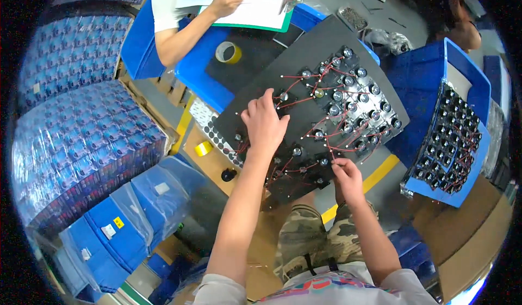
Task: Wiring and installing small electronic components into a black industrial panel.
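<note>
A black board (250, 90) lies before me, bearing several small black square parts with round clear lenses (352, 107) and thin red wires. My left hand (263, 122) reaches over the board's left half with fingers apart and nothing gripped. Its fingertips are close to one lens part (284, 96). At the near edge, my right hand (348, 180) pinches with thumb and forefinger at the end of a red wire (329, 145). Beside those fingertips sits another lens part (323, 162). The wire's tip is partly hidden by the fingers.
A blue bin (401, 82) at right carries a sheet of similar lens parts (448, 136). Across from me, a person's hand (227, 1) writes on a clipboard (258, 19). Tape rolls (203, 148) lie left of the board. Wrapped boxes (81, 147) and blue crates (117, 226) stand left.
</note>
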Available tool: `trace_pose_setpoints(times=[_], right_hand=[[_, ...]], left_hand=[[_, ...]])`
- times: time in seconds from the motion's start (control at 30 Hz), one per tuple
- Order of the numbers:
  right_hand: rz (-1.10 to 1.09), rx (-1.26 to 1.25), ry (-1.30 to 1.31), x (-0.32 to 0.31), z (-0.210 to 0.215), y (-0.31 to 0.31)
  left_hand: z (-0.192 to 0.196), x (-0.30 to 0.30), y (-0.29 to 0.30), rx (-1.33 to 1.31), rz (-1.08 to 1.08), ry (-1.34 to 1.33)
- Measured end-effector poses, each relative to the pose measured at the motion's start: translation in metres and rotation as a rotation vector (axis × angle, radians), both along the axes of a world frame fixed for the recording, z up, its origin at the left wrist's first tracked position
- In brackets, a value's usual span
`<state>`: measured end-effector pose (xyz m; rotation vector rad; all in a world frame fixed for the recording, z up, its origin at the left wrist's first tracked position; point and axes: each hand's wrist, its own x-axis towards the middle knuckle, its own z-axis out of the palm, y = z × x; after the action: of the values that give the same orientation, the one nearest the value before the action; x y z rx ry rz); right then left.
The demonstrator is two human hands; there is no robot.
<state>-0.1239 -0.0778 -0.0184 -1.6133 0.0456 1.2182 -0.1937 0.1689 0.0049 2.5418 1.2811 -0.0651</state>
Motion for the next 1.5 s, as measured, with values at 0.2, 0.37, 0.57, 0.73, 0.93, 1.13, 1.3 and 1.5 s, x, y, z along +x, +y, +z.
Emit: trace_pose_setpoints(times=[0.2,0.37,0.57,0.73,0.93,1.13,1.3,1.5], right_hand=[[-0.168,-0.028,0.273,-0.011,0.009,0.005],[-0.374,-0.026,0.413,-0.021,0.022,0.020],[-0.620,0.025,0.328,-0.029,0.016,0.030],[-0.634,-0.013,0.233,-0.013,0.020,0.046],[-0.710,0.042,0.252,-0.015,0.013,0.059],[-0.783,0.120,0.327,-0.019,0.019,0.054],[-0.742,0.041,0.369,-0.032,0.017,0.041],[-0.687,0.032,0.364,-0.032,0.020,0.026]], left_hand=[[-0.019,0.008,0.008,-0.009,-0.026,-0.045],[-0.028,0.017,0.015,-0.055,-0.070,-0.136],[-0.032,0.026,0.022,-0.054,-0.098,-0.199],[-0.033,0.035,0.022,-0.052,-0.072,-0.198],[-0.024,0.025,0.028,-0.146,-0.069,-0.202],[0.002,-0.009,0.034,-0.165,-0.160,-0.069],[-0.007,-0.017,0.033,-0.126,-0.257,-0.001],[-0.013,-0.018,0.022,-0.090,-0.265,0.001]])
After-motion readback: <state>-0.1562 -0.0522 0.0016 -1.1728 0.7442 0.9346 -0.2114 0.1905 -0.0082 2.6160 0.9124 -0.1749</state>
